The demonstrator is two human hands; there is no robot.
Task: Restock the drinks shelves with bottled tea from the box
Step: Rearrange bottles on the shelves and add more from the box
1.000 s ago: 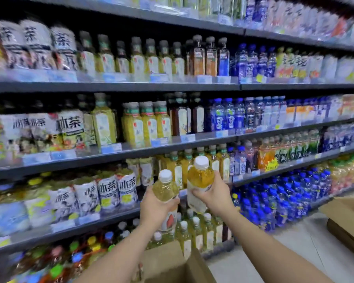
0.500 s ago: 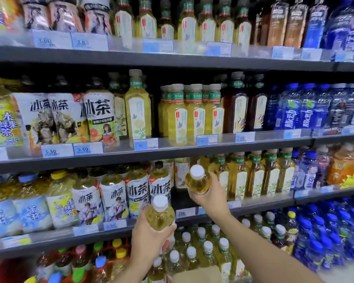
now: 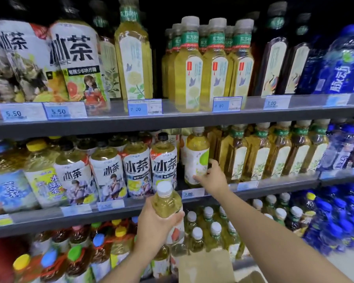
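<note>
A yellow tea bottle [image 3: 196, 154] with a white label stands upright on the middle shelf [image 3: 274, 183], in the gap between the white-sleeved iced-tea bottles and the square green-tea bottles. My right hand [image 3: 212, 177] holds it low down, thumb on the label and fingers round its right side. My left hand [image 3: 154, 227] grips a second yellow tea bottle [image 3: 168, 201] with a white cap, upright in front of the shelf edge, below and left of the first. A flap of the cardboard box [image 3: 204, 266] shows at the bottom.
Shelves above, beside and below are packed with bottles: white-sleeved iced tea [image 3: 137, 170] on the left, square green-tea bottles [image 3: 260, 152] on the right, blue bottles [image 3: 343, 148] further right. Price tags [image 3: 192, 193] line the shelf edges. White-capped bottles [image 3: 215, 231] fill the shelf below.
The view has come closer to the shelves. My right hand has carried its bottle forward and stood it on the middle shelf. My left hand keeps its bottle below.
</note>
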